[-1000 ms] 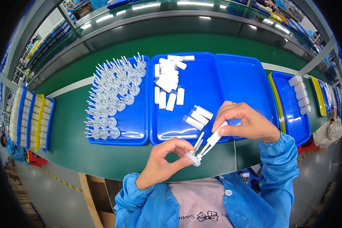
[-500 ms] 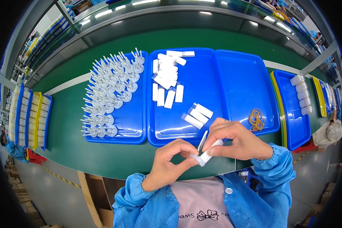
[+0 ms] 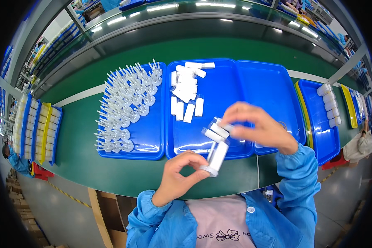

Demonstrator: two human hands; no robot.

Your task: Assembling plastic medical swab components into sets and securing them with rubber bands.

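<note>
My left hand (image 3: 178, 177) pinches the rim of a round, pale plastic base (image 3: 209, 170) between thumb and fingers. From this base a thin stem rises, with a white cylinder (image 3: 220, 153) tilted up beside it. Slightly blurred, my right hand (image 3: 254, 124) is over the front of the middle blue tray (image 3: 231, 89), thumb and fingers apart. Its fingertips are at a few loose white cylinders with clear ends (image 3: 213, 136); whether they touch one is unclear. More white cylinders (image 3: 187, 84) lie heaped at that tray's far left.
The left blue tray (image 3: 146, 142) holds rows of clear round bases with upright stems (image 3: 128, 97). Rubber bands (image 3: 282, 125) lie in the right tray (image 3: 268, 91), partly behind my right hand. Stacked trays (image 3: 324, 136) with white rolls stand farther right. Filled trays (image 3: 45, 132) stand at far left.
My right hand has left the piece held by my left hand and moved up to the loose cylinders in the middle tray. My left hand keeps its hold on the base.
</note>
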